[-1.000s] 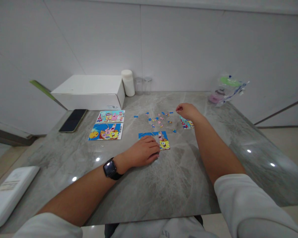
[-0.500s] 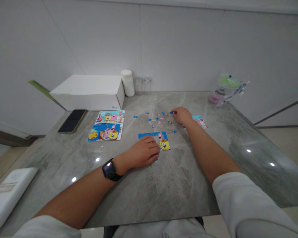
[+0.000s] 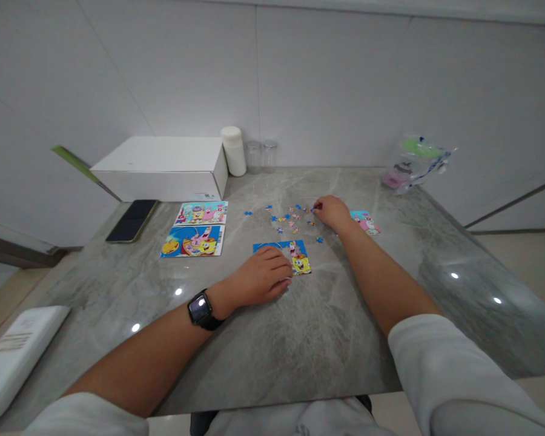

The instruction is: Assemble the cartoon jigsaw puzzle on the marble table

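My left hand [image 3: 266, 274] lies palm down on a partly assembled jigsaw puzzle [image 3: 301, 261] with a blue and yellow cartoon picture, and covers much of it. Its fingers are stretched out and slightly bent. Farther off to the right, the fingertips of my right hand [image 3: 332, 212] pinch a small, dark blue puzzle piece [image 3: 315, 209], mostly hidden by the fingers. Several loose puzzle pieces [image 3: 291, 224] are scattered on the table to its left. A single blue piece [image 3: 319, 240] lies just beyond the puzzle's right corner.
Two cartoon picture cards [image 3: 193, 241] lie at left, beside a black phone [image 3: 132, 221]. Behind them stand a white box [image 3: 158, 169], a white bottle [image 3: 234, 151] and two glass jars [image 3: 269, 157]. Another assembled picture [image 3: 367, 222] is partly behind my right forearm; a plastic bag [image 3: 415, 166] sits back right.
The fingertips of my right hand have closed around a blue puzzle piece and drawn slightly toward me. My left hand stays on the puzzle.
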`<state>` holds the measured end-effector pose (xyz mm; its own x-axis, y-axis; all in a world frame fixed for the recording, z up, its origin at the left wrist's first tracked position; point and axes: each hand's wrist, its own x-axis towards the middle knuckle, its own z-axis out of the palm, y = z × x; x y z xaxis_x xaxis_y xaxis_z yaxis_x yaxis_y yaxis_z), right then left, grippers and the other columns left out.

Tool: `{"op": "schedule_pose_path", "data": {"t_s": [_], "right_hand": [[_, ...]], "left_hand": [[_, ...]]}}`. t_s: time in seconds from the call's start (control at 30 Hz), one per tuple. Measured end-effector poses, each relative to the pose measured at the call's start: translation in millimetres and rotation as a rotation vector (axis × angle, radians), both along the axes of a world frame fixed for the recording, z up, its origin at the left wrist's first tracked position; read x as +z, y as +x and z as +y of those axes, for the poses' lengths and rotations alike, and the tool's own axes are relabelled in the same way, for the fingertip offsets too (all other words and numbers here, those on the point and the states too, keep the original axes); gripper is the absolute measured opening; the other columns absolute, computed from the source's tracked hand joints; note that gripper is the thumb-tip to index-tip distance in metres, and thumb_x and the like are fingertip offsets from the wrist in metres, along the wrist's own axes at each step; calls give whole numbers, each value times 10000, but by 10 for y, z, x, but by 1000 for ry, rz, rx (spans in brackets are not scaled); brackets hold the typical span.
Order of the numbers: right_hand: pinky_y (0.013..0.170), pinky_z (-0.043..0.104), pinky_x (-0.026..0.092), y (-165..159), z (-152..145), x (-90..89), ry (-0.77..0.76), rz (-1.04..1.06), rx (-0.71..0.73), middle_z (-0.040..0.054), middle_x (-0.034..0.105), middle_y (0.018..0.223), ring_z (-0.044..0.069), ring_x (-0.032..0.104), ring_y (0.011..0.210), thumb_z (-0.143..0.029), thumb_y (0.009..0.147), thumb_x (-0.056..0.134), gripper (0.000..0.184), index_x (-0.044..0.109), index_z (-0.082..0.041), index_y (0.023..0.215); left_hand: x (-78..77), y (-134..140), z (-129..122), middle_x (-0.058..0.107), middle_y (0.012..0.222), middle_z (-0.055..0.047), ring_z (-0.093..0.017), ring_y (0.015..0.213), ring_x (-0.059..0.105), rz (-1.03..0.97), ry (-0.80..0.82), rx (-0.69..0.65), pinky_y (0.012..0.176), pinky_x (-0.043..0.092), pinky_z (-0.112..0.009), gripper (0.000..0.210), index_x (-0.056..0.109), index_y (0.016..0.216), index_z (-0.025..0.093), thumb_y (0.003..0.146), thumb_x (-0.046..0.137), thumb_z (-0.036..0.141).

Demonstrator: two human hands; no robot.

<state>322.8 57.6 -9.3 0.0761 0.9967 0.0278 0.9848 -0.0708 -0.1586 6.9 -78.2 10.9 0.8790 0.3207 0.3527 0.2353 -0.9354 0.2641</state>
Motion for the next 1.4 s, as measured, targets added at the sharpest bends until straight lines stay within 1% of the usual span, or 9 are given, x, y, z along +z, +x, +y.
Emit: {"op": "schedule_pose_path", "data": {"t_s": [0.1, 0.2, 0.3, 0.43, 0.53, 0.63, 0.87, 1.17, 1.4], "right_hand": [[910, 300, 511, 17, 11, 46, 1, 38, 6, 112, 800, 1154, 238, 709, 1063, -257, 900, 712, 238, 814, -188, 1104], [828, 275, 504, 56, 20, 165, -11, 115, 28, 85, 813, 1054, 208, 716, 948, -211, 868, 701, 201, 811, -188, 1034], [759, 255, 491, 53, -9, 338, -57, 251, 131, 64, 807, 964, 183, 702, 851, -223, 849, 692, 185, 800, -176, 991], [730, 237, 485, -123, -164, 547, -271, 398, 406, 22, 795, 911, 174, 686, 827, -265, 810, 708, 220, 788, -185, 999], [698, 234, 469, -337, -321, 622, -455, 338, 586, 7, 785, 865, 170, 673, 790, -274, 786, 721, 199, 794, -195, 954], [684, 240, 464, -512, -435, 637, -567, 232, 655, 18, 794, 865, 171, 675, 778, -254, 767, 730, 202, 812, -189, 939], [673, 224, 459, -644, -499, 647, -602, 121, 647, 44, 817, 948, 170, 700, 826, -184, 800, 708, 251, 825, -167, 1020], [688, 232, 459, -688, -506, 621, -552, 101, 636, 25, 816, 895, 162, 693, 782, -196, 808, 715, 214, 835, -192, 985], [663, 232, 452, -720, -525, 627, -532, 48, 626, 37, 823, 933, 167, 697, 792, -190, 809, 742, 200, 841, -190, 983]], "left_hand": [[2, 1, 0, 753, 1150, -89, -244, 1117, 642, 9, -2, -4, 1083, 477, -445, 225, 705, 1134, 189, 1066, 528, 310], [10, 1, -4, 748, 1185, -94, -250, 1147, 636, 18, -11, -10, 1095, 473, -450, 242, 701, 1173, 189, 1069, 522, 317], [12, -3, -11, 729, 1266, -102, -262, 1209, 621, 46, -34, -27, 1125, 458, -465, 261, 694, 1229, 202, 1068, 534, 330], [-11, -16, -16, 673, 1409, -122, -289, 1327, 574, 73, -57, -43, 1172, 428, -494, 350, 652, 1364, 219, 1068, 548, 373], [-34, -22, -17, 639, 1478, -129, -305, 1381, 543, 85, -65, -53, 1205, 402, -512, 437, 597, 1461, 216, 1072, 543, 408], [-40, -20, -21, 631, 1500, -128, -310, 1401, 532, 95, -76, -69, 1229, 380, -524, 485, 566, 1505, 216, 1065, 558, 420], [-45, -11, -24, 658, 1466, -131, -306, 1388, 547, 114, -87, -70, 1226, 385, -520, 506, 572, 1509, 217, 1050, 585, 430], [-39, -19, -22, 661, 1465, -128, -311, 1380, 554, 109, -103, -77, 1212, 388, -527, 491, 578, 1502, 225, 1054, 585, 426], [-61, -20, -14, 652, 1480, -121, -307, 1386, 543, 108, -92, -83, 1209, 391, -521, 443, 617, 1451, 224, 1054, 584, 418]]}}
